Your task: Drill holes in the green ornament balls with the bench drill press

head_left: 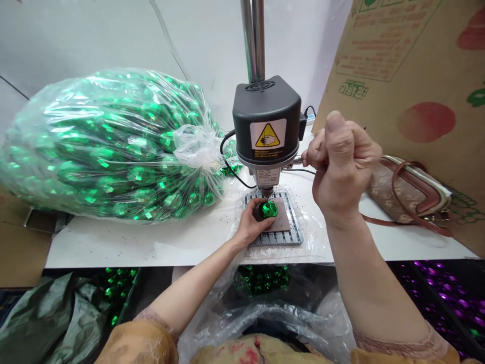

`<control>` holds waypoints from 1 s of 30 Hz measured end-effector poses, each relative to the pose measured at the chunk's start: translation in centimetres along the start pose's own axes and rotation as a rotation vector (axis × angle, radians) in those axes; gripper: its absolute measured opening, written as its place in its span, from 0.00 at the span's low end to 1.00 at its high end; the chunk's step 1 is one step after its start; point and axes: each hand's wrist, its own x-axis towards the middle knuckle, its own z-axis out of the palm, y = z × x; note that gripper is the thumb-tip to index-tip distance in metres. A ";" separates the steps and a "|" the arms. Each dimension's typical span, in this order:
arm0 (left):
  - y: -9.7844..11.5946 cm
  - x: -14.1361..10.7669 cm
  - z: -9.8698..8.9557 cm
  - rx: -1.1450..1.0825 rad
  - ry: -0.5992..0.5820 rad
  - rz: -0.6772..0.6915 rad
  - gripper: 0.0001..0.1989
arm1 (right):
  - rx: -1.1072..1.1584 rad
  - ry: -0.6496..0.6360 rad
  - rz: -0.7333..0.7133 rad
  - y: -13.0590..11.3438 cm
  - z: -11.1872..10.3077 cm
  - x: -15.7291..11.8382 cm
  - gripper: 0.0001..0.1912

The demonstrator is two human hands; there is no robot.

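My left hand (250,221) is closed round a shiny green faceted ball (270,209), holding it on a brownish square pad (285,221) on the slotted metal base (296,238). Right above the ball is the bit end of a small black bench drill press (267,119); I cannot tell whether the bit touches it. My right hand (343,162), raised in a fist at the machine's right side, grips the drill press lever (297,160), whose outer end is hidden by the fingers.
A big clear plastic bag (113,146) of green balls lies to the left. On the right, a handbag (409,189) leans by a printed cardboard box (394,101). Dark specks dot the white table (125,242). Below its edge are green balls (261,279) and purple balls (450,298).
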 end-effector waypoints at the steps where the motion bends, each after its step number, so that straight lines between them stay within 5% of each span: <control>1: -0.1 0.0 0.0 0.000 0.002 -0.009 0.27 | 0.014 -0.005 0.005 0.0 0.0 0.0 0.25; 8: -0.3 -0.1 -0.3 0.008 -0.007 -0.002 0.28 | 0.099 0.005 -0.050 -0.2 -0.2 -1.1 0.31; 30: -1.2 -0.2 -0.2 -0.023 -0.011 0.008 0.29 | 0.190 -0.026 -0.294 1.8 -1.3 -3.6 0.27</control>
